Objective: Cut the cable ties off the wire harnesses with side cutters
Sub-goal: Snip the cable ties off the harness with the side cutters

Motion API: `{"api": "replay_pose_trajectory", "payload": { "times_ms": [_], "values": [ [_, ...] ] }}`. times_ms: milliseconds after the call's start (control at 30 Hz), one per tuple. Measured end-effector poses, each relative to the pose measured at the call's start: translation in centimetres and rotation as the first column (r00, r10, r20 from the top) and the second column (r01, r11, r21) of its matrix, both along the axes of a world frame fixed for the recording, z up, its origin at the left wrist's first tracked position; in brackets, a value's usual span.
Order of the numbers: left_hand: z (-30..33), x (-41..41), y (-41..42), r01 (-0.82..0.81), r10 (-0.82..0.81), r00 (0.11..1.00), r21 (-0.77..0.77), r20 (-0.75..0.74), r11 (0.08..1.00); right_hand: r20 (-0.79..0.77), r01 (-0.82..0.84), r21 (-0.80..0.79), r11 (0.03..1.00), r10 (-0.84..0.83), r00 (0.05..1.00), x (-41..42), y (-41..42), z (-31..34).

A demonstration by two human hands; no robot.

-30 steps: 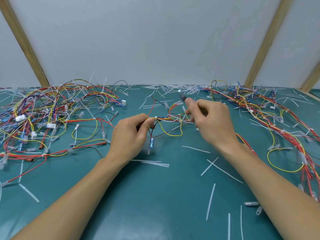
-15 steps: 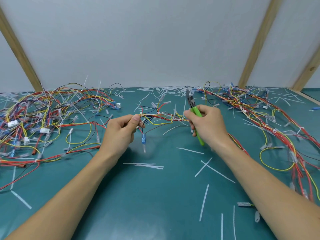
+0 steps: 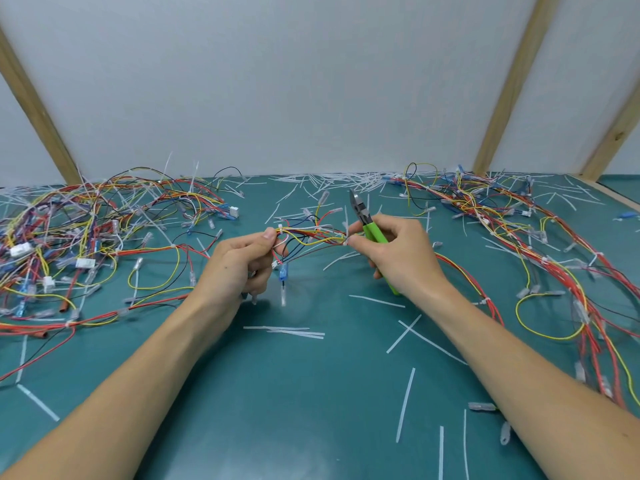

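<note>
1. Left hand point(image 3: 239, 265) has its fingers curled, thumb and forefinger pinching one end of a small red, yellow and black wire harness point(image 3: 311, 237) held above the teal table mat point(image 3: 311, 393).
2. Right hand point(image 3: 398, 252) pinches the harness's other end at a white cable tie point(image 3: 345, 233), its other fingers wrapped round green-handled side cutters point(image 3: 369, 230) with the tips pointing up.
3. Tangled wire piles sit left point(image 3: 86, 237) and right point(image 3: 519, 237); cut white tie scraps point(image 3: 291, 331) everywhere.
</note>
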State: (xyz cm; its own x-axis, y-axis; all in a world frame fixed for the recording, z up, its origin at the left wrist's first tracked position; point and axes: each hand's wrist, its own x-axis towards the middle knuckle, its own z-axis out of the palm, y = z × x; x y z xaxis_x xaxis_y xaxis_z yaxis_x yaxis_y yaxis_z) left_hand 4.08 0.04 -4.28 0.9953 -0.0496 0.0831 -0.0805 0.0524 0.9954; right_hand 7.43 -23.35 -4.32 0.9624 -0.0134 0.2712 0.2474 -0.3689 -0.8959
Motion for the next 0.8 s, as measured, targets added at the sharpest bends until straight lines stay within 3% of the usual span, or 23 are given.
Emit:
{"api": "replay_pose_trajectory", "payload": {
  "times_ms": [233,367,667,800],
  "values": [
    [0.29,-0.16,0.15,0.06,-0.06,0.998,-0.001,-0.028,0.998,0.055,0.007,-0.017,1.0,-0.006,0.998,-0.01,-0.14,0.28],
    [0.76,-0.45,0.15,0.097,-0.1,0.992,-0.047,-0.077,0.994,0.0,0.0,-0.029,1.0,0.0,1.0,0.28,-0.42,0.2],
    [0.95,-0.42,0.39,0.191,-0.278,0.946,-0.405,-0.168,0.894,-0.059,-0.107,-0.083,0.991,0.102,0.993,0.38,-0.31,-0.17],
    [1.05,-0.27,0.55,0.18,-0.293,0.942,-0.487,-0.166,0.854,-0.037,-0.172,-0.073,0.982,0.169,0.985,0.14,-0.34,-0.16]
  ]
}}
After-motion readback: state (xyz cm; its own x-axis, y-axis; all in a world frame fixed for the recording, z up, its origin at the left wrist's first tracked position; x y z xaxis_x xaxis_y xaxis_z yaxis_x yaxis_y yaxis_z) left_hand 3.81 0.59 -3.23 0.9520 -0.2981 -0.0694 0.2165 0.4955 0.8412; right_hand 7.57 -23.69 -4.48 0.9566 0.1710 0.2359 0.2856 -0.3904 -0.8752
